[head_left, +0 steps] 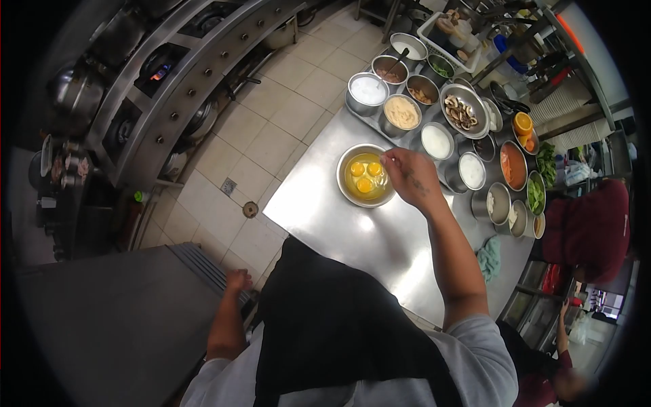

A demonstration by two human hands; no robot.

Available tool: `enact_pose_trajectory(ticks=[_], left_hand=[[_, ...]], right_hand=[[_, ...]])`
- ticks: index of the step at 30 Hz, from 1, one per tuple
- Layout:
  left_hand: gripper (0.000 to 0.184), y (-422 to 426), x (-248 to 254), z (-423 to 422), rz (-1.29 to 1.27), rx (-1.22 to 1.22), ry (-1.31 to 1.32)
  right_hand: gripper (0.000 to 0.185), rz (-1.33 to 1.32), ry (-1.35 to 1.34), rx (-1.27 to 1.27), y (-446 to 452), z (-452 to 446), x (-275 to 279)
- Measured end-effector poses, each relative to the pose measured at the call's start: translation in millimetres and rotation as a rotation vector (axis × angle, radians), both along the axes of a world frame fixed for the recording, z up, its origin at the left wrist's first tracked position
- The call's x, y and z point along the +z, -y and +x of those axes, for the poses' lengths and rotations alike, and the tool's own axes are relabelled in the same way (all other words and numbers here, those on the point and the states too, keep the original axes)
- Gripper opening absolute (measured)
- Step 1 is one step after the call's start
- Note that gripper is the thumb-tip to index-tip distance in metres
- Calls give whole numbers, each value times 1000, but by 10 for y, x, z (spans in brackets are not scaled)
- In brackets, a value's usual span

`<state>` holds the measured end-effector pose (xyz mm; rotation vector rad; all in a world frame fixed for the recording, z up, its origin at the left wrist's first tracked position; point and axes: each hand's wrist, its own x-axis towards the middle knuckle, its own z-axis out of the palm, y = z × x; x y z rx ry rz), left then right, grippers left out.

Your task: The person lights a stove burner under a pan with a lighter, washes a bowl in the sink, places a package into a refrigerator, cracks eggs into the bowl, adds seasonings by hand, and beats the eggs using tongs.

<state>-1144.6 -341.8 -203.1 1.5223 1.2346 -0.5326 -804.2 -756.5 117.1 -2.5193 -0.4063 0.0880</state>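
A round metal bowl (342, 190) stands on the steel table (305, 197), with three egg yolks (364, 184) in clear egg white inside it. My right hand (411, 178) is over the bowl's right rim, its fingertips pinched together; whatever they hold, if anything, is too small to make out. Down at my left side, away from the table, my left hand (239, 281) hangs beside a grey surface with its fingers curled. Nothing can be made out in it.
Metal containers of white, cream and orange foods crowd the table's far and right parts, near a bowl of sliced mushrooms (460, 112). A green cloth (488, 259) lies at the right. The stove (196, 74) has a lit burner. Two other people are at the right.
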Motion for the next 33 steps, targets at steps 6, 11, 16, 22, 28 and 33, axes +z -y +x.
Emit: enact_pose_trajectory(ticks=[6,11,16,22,28,33], left_hand=[[26,32,16,-16,-10,36,-20],[29,54,36,26,-18,27,-21],[31,51,2,98,-43,-3,-19],[32,-137,-153,145,-56,-77,20],[30,-110,-246,353,-101,-182,-71],[27,89,-40,665,-71,-228,-43]], right_hand=[[13,64,111,-15,-1,85,65],[13,46,149,-66,-1,-27,185],[14,250,110,-145,-156,-187,-151],[18,257,96,-134,-131,-204,-257],[25,461,-192,-11,57,-261,-541],[23,616,-362,-100,1026,-831,-81]])
